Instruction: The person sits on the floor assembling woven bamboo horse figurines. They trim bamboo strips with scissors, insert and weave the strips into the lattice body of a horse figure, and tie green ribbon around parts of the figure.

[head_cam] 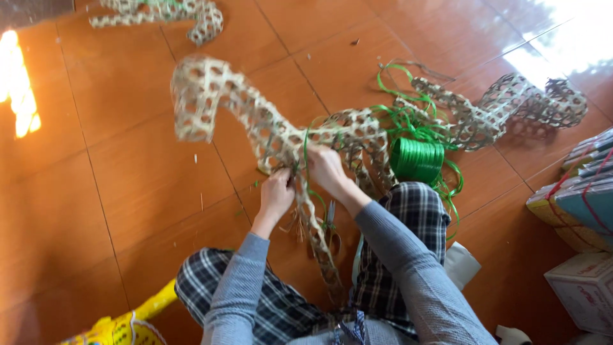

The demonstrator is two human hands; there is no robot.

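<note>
a person seated on a glossy orange tiled floor (128, 160) works on an open-weave bamboo lattice frame (255, 121), a long curved piece that rises ahead of the knees, hooks over at its far end and runs back down between the checked trouser legs. both hands meet at the frame's middle: the left hand (276, 195) is closed around the woven strip from the near side, and the right hand (327, 169) pinches at the same spot, fingers curled tight where a green plastic strand (306, 150) crosses the weave. just right of the frame sits a spool of green plastic cord (416, 160), loose loops spilling around it; beyond the spool lies a second lattice piece (504, 108), and a third (172, 13) rests well beyond the frame's hooked end. scissors (330, 214) seem to lie beside the frame, near the right wrist, though they are partly hidden. stacked paper bundles (584, 198) stand far right of the spool. judged from the grip, the binding goes best if the left hand steadies the joint firmly while the right draws the strand snug through the holes, keeping the slack clear of the spool's loose loops so that it does not snag.
</note>
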